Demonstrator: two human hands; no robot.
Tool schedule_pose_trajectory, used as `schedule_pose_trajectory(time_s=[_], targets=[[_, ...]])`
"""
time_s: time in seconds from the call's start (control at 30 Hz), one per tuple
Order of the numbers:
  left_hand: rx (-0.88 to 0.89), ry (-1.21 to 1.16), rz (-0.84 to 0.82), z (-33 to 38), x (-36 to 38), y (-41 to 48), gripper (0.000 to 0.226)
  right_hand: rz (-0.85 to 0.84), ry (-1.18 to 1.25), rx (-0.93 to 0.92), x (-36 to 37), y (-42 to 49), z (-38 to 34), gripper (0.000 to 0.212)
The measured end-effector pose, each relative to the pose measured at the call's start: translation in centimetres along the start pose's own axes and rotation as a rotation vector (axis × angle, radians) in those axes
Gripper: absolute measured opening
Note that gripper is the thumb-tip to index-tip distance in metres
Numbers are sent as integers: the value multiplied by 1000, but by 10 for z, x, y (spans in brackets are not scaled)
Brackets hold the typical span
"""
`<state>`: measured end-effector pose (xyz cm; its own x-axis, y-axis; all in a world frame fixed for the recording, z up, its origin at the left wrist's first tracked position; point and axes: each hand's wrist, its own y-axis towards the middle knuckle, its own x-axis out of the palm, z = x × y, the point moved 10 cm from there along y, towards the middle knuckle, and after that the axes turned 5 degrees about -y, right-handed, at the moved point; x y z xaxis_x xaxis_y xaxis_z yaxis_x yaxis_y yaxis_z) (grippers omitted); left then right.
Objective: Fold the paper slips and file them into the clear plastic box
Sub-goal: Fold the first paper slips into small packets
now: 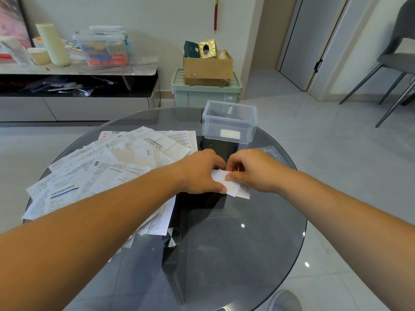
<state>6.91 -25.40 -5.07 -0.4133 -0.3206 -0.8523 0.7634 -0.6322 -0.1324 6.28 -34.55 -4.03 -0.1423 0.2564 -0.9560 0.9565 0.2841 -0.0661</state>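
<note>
A small white paper slip (pixel 228 182) lies partly folded on the round glass table (pixel 235 243), near its middle. My left hand (pixel 199 171) pinches the slip's left side with thumb and curled fingers. My right hand (pixel 253 170) pinches its right side, thumb on top. A clear plastic box (pixel 229 122) stands open at the table's far edge, beyond both hands, with a white folded slip (pixel 230 134) inside against its front wall. A spread pile of printed paper slips (pixel 107 167) covers the table's left half, partly under my left forearm.
The box's clear lid (pixel 272 152) lies on the table right of my right hand. Beyond the table stand a green storage bin (pixel 205 92) with a cardboard box (pixel 207 66) on it, a low cabinet (pixel 76 86) at left and a grey chair (pixel 397 63) at right.
</note>
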Motion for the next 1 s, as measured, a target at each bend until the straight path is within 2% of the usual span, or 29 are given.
schedule_pose_trajectory(time_s=[0.17, 0.37, 0.5, 0.63, 0.73, 0.8, 0.87, 1.0], targets=[[-71, -71, -20, -7, 3, 3, 56, -84, -125, -55, 0, -4, -18, 24], [-92, -84, 6, -7, 2, 4, 51, -148, 23, -2, 6, -6, -11, 32], [-38, -141, 102, -3, -7, -5, 59, -53, 150, -1, 0, -7, -11, 34], [11, -233, 208, -3, -15, -21, 29, 95, 272, 5, -15, -19, -10, 32], [-2, -249, 294, -4, -16, -33, 25, 138, 180, -48, -16, -31, -19, 24], [22, -183, 327, 1, -15, -38, 31, 143, -50, -95, -13, -38, -30, 17], [82, -74, 334, 10, -10, -42, 37, 142, -273, -107, -7, -44, -34, 20], [157, 81, 355, 19, -3, -48, 43, 167, -246, -100, 1, -52, -32, 21]])
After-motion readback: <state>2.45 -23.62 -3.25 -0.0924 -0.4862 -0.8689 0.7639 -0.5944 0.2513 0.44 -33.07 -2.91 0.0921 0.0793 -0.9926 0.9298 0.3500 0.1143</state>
